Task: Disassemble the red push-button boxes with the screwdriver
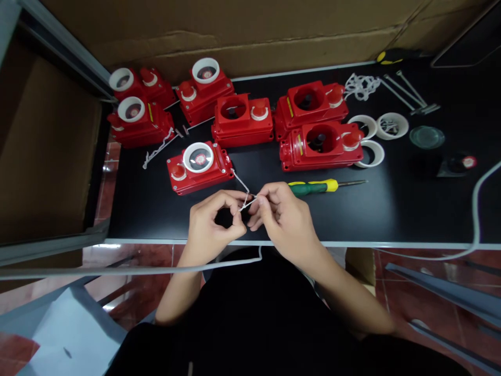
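Note:
Between my two hands a thin white cord (240,180) is pinched and pulled into a small loop. Its far end runs to the right corner of a red box (200,176) with a white ring, a clear round window and a red knob. My left hand (217,222) closes thumb and finger on the cord, and my right hand (285,222) grips it just to the right, fingers curled. Behind my right hand lies a green and yellow screwdriver (313,187), its tip pointing right; part of the handle is hidden.
More red boxes (242,125) stand at the back, some with white rings, others with open round holes. Loose white rings (371,154), a cup of screws (392,126), long bolts (407,89), a white cord bundle (362,86) and a glass disc (427,137) lie right. A grey cable (475,209) crosses the table edge.

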### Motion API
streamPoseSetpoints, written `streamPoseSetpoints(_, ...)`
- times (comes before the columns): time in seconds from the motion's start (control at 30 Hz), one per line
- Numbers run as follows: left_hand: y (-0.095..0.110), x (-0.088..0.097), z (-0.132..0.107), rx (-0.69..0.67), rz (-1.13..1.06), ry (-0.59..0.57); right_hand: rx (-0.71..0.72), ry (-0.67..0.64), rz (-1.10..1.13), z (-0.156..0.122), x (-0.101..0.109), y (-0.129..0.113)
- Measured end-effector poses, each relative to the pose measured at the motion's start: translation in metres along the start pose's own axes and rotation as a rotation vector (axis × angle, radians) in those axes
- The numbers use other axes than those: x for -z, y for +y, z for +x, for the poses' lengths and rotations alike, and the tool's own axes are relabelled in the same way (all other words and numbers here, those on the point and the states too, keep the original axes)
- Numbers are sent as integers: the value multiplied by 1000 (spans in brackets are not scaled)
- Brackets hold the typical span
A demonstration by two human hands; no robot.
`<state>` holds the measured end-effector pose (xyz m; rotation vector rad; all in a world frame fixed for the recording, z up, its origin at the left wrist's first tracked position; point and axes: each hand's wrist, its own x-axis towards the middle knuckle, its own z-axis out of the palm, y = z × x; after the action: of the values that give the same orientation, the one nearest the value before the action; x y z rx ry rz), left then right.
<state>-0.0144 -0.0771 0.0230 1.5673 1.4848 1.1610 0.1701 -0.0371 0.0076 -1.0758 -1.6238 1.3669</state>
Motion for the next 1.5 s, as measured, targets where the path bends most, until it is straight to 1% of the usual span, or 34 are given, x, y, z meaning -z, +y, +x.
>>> streamPoseSetpoints(0.07, 0, 0, 0, 0, -8, -1, 1, 0, 6, 0, 0, -1)
streamPoseSetpoints(0.23, -2, -1, -1, 16, -41, 27, -30, 24, 106, -4, -1, -6)
streamPoseSetpoints(0.3, -3, -1, -1, 21, -51, 32, 49, 51, 32, -6, -1, -7)
streamPoseSetpoints(0.43, -1, -1, 0, 3, -64, 27, 305, 43, -206, -7, -2, -6)
streamPoseSetpoints(0.53, 0, -1, 1, -12, -64, 21, 369, 45, -281, -6, -3, -6)
streamPoseSetpoints(0.67, 1, -1, 0, -38, -42, 12, 407, 72, -335, -5, -3, -6)
streamPoseSetpoints(0.8, 1, -1, -2, -106, 43, 35, 403, 67, -393, -5, -4, -5)
streamPoseSetpoints(0.93, 1, -2, -3, -140, 109, 58, 398, 80, -389, -5, -4, -4)
streamPoseSetpoints(1.2, -3, -4, -4, -221, 176, 84, 450, 96, -438, -5, -5, -4)
streamPoseSetpoints(1.37, -4, -1, -4, -255, 180, 61, 475, 108, -497, -3, -5, -4)
streamPoseSetpoints(1.5, -5, 0, -5, -261, 159, 42, 522, 126, -593, -3, -5, -5)
